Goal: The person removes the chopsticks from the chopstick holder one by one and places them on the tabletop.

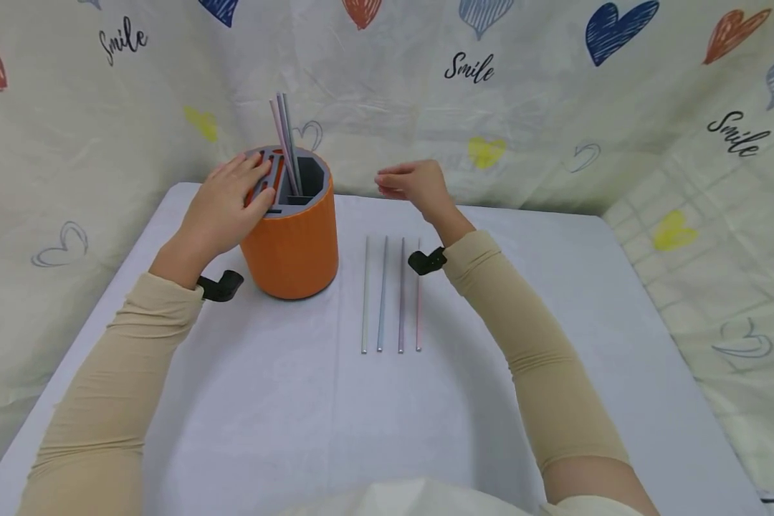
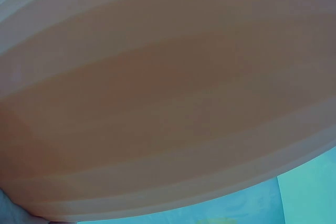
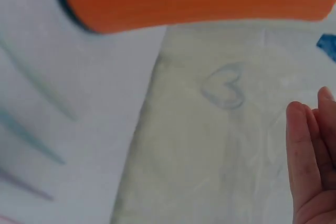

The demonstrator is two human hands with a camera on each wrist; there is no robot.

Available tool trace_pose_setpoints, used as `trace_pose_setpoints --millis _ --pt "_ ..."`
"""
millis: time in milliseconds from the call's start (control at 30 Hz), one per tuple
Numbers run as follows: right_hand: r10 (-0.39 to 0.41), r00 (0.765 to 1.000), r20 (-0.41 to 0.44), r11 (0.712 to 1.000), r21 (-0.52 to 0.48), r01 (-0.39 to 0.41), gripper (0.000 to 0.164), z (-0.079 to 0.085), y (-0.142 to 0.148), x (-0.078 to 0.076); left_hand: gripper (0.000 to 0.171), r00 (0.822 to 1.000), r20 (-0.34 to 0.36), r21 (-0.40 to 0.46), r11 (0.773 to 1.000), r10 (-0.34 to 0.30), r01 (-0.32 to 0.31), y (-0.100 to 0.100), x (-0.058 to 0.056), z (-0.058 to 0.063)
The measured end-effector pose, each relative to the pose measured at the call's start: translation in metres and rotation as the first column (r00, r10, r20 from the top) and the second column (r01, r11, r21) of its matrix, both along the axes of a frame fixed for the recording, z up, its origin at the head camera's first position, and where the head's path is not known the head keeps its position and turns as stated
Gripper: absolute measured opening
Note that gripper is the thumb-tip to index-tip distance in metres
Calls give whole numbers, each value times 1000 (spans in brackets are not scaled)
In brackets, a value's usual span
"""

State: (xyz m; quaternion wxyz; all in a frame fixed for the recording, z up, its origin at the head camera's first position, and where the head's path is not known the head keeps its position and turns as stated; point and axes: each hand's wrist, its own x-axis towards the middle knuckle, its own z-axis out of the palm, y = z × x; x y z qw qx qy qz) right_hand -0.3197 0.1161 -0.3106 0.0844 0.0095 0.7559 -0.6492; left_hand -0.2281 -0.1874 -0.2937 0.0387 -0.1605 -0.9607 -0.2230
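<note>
An orange round holder (image 1: 290, 258) with a grey slotted top (image 1: 319, 204) stands upright on the white table. Across the left part of that top rests my left hand (image 1: 228, 197), its fingers and thumb laid over the slots. Thin metallic rods (image 1: 284, 129) in pinkish and silvery tones stand in one of the compartments, leaning slightly left. My right hand (image 1: 416, 185) is in the air to the right of the holder, holding nothing; its fingers (image 3: 303, 150) look straight and close together in the right wrist view. The holder's orange wall (image 2: 157, 93) fills most of the left wrist view.
Right of the holder, several thin rods lie side by side on the table: a greenish rod (image 1: 365, 297), a blue rod (image 1: 383, 297), a purple rod (image 1: 402, 297) and a pink rod (image 1: 418, 308). A heart-printed cloth (image 1: 387, 86) hangs behind the table's (image 1: 264, 416) back edge.
</note>
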Motion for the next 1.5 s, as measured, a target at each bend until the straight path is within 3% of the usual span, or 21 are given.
trace_pose_setpoints --millis 167,300,400,667,1000,1333,1500 --pt "103 989 -106 994 49 -98 30 43 -38 2 60 1000 -8 -1 1000 -4 4 2 -1 0" --pt "162 974 -161 987 39 -157 32 57 -57 0 61 1000 -9 -1 1000 -1 1 2 -1 -1" --pt "180 971 -155 983 4 -181 33 58 -70 -4 61 1000 -6 3 1000 3 -3 2 -1 -1" --pt "192 975 -116 981 52 -187 35 61 -102 -7 61 1000 -19 6 1000 4 -4 -3 1 -5" --pt "137 988 -70 990 52 -133 32 66 -117 -6 61 1000 -22 10 1000 -6 6 -1 0 -3" --pt "105 992 -76 992 73 -100 26 67 -122 -6 61 1000 -27 9 1000 -9 9 -1 0 -4" --pt "96 983 -156 995 50 -89 26 80 -115 -2 61 1000 -25 14 1000 -3 3 -2 0 -3"
